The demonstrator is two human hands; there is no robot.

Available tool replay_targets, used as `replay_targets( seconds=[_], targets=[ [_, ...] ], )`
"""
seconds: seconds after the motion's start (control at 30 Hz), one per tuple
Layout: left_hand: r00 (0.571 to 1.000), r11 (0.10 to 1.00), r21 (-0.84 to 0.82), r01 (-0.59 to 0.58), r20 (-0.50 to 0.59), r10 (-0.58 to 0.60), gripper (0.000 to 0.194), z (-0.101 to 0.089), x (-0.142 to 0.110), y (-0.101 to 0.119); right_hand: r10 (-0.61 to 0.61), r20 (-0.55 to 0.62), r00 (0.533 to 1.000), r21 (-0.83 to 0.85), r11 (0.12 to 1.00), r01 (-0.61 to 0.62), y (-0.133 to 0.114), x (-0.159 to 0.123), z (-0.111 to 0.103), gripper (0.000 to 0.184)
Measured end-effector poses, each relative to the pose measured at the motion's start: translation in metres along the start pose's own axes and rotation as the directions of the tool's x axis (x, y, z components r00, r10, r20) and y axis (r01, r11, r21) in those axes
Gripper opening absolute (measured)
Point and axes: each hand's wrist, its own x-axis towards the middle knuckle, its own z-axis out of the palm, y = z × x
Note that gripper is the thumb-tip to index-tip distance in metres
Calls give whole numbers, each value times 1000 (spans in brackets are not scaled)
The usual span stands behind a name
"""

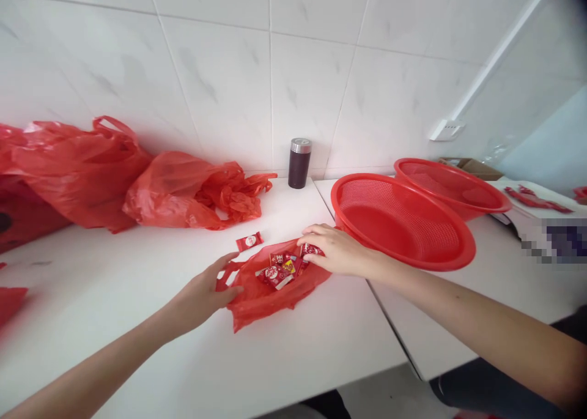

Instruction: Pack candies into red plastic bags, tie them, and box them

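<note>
A small red plastic bag [266, 300] lies open on the white table [137, 321], with several red-and-white wrapped candies [276, 273] inside it. My left hand [206, 290] grips the bag's left edge and handle. At the bag's right mouth, my right hand [332, 249] pinches a candy packet [310, 249] between its fingers. One loose candy [249, 241] lies on the table just behind the bag.
Two stacked-looking red mesh basins [403, 220] sit at the right on a second table. Large red plastic bags [114, 174] are piled against the tiled wall at left. A dark cylindrical cup with a metal lid [299, 162] stands at the back. A gap separates the tables.
</note>
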Motion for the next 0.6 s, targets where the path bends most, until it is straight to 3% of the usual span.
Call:
replay_targets(
  seconds=[0.13, 0.23, 0.33, 0.43, 0.6],
  targets=[
    [991, 980, -181, 84, 118, -64, 64, 7, 5, -6, 6, -36, 999, 59, 998, -4, -20, 52, 29, 29],
    [992, 946, -312, 84, 112, -51, 57, 10, 1, -7, 23, -29, 999, 53, 998, -22, -36, 100, 58, 36],
    [994, 939, -330, 92, 84, -67, 54, 8, -7, -10, 27, 0, 1000, 34, 999, -27, -43, 128, 76, 27],
    [991, 927, -359, 111, 104, -78, 49, 4, -14, -15, 53, -10, 999, 20, 998, -53, -39, 126, 70, 15],
    [984, 901, -411, 141, 158, -82, 41, -6, -15, -20, -5, 15, 1000, 37, 999, 5, -23, 73, 21, 26]
  ],
)
